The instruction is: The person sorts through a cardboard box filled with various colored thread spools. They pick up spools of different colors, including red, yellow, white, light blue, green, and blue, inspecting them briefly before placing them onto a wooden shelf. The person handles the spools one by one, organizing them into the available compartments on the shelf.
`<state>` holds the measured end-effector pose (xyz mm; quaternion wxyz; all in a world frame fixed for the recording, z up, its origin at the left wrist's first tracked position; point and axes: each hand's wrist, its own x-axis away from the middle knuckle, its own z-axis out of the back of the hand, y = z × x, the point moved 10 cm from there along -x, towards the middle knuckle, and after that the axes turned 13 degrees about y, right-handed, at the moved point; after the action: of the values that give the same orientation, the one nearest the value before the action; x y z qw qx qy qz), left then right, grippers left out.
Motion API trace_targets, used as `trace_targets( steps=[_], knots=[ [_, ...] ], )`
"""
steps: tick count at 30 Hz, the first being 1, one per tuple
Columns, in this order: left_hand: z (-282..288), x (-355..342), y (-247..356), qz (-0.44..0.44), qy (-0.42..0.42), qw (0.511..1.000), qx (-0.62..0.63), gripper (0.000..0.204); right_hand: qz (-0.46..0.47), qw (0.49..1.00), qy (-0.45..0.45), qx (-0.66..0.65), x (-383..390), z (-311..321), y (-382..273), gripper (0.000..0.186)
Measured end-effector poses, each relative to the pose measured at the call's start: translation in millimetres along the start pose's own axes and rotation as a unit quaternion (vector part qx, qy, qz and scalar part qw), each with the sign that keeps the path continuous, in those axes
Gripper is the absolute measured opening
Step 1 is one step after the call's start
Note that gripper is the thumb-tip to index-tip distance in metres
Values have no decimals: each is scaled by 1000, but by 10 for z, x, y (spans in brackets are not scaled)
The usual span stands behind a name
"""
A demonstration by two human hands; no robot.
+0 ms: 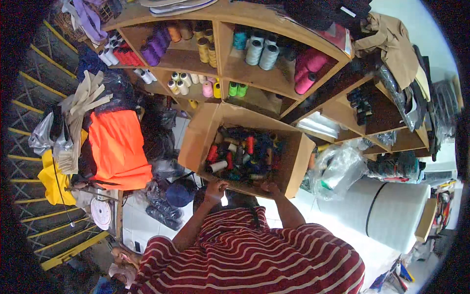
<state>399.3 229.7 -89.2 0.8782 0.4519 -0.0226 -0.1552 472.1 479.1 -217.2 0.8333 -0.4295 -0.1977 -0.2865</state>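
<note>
An open cardboard box [198, 134] is held in front of my body, its flaps folded outward. Inside lies a jumble of thread spools [250, 145], some red, some white, many dark. My left hand [216, 190] is closed on the near edge of the box, towards its left corner. Farther right along that same edge, my right hand [270, 187] grips the cardboard, its fingers partly hidden by the box. What supports the box from below cannot be seen.
Ahead stands a wooden shelf [219, 49] with thread cones sorted by colour. Orange fabric [120, 149] hangs at the left, near a yellow-barred folding gate [36, 181]. On the right are a big white wrapped roll [352, 208] and a clear plastic bag [338, 169].
</note>
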Motion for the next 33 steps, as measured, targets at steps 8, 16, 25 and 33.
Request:
trace_targets(
  steps=[8, 16, 25, 33],
  knots=[
    [-3, -8, -13, -15, 17, 1000, 6, 10, 122, 944, 178, 249, -1135, 182, -66, 43],
    [5, -68, 5, 8, -3, 1000, 13, 9, 124, 924, 161, 324, -1706, -78, -113, 45],
    [-47, -64, -25, 67, -33, 996, 48, 10, 122, 941, 96, 300, -1553, -110, -66, 46],
    [110, -138, 207, -21, 1, 1000, -4, 16, 116, 950, 48, 287, -1283, -438, 95, 47]
  ],
)
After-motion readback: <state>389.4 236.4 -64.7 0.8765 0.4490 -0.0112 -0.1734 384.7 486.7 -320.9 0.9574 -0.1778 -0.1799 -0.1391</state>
